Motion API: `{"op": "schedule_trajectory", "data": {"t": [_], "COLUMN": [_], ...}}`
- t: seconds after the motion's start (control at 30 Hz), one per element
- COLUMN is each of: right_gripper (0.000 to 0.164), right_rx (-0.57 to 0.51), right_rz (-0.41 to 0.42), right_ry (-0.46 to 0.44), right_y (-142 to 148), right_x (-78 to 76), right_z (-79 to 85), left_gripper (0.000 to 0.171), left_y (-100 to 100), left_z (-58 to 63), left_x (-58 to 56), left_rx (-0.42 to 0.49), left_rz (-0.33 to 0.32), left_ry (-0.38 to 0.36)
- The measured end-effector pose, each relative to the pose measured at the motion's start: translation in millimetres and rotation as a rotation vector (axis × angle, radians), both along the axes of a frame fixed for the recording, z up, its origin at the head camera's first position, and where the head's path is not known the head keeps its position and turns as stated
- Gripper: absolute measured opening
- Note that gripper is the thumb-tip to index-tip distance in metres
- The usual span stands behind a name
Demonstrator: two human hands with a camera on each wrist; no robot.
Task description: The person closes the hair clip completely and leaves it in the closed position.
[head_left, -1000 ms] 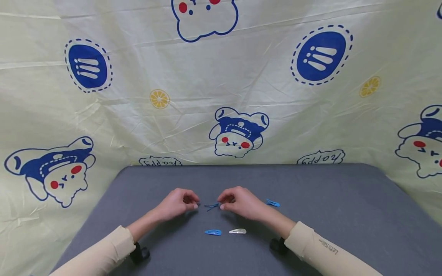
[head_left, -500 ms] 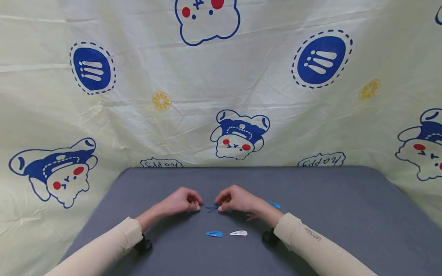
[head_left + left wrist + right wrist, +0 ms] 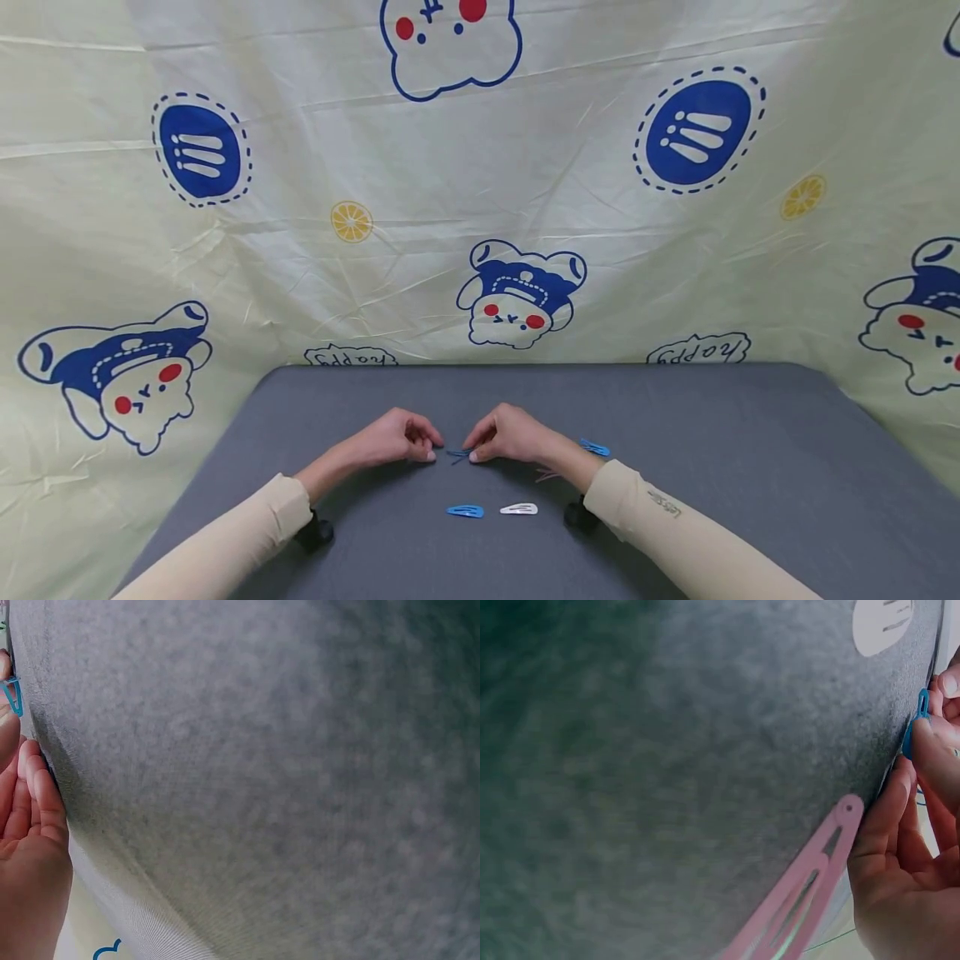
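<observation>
Compared with a second ago, the two hands are nearer each other, and part of the pink clip (image 3: 786,885), hidden then, now shows beside the right forearm. The right hand (image 3: 506,435) pinches a small blue hair clip (image 3: 910,735) between thumb and finger, just above the surface (image 3: 720,433), in front of the other hand. That one, the left hand (image 3: 397,437), has its fingers loosely bent with a gap at the thumb, near the clip's tip, and I see nothing in its hold.

Closer to the person lie a second blue clip (image 3: 465,511) and a white clip (image 3: 519,508), side by side; another blue one (image 3: 595,447) rests past the right wrist. Behind hangs a creased, pale cloth (image 3: 262,50) printed with cartoon bears.
</observation>
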State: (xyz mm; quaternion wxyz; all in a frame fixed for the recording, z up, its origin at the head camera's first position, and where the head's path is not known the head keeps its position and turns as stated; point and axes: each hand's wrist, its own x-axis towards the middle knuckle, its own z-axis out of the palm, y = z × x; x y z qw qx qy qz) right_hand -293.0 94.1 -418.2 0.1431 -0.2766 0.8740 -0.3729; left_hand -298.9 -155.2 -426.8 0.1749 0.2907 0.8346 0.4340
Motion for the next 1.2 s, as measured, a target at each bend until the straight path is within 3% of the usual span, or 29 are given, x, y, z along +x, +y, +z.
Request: {"op": "schedule_trajectory", "data": {"t": [0.53,1.2], "right_gripper": [0.004,0.009], "right_rx": [0.001,-0.058], "right_rz": [-0.045,-0.09], "right_ry": [0.065,0.13], "right_y": [2,18], "right_x": [3.9,27.8], "right_z": [0.8,17.6], "left_gripper": [0.023,0.022], "left_y": [-1,3], "left_z": [4.9,8.9], "left_x": [3.3,22.3], "left_rx": [-0.005,-0.036], "left_rz": [-0.012,0.095], "left_ry": [-0.022,0.184]}}
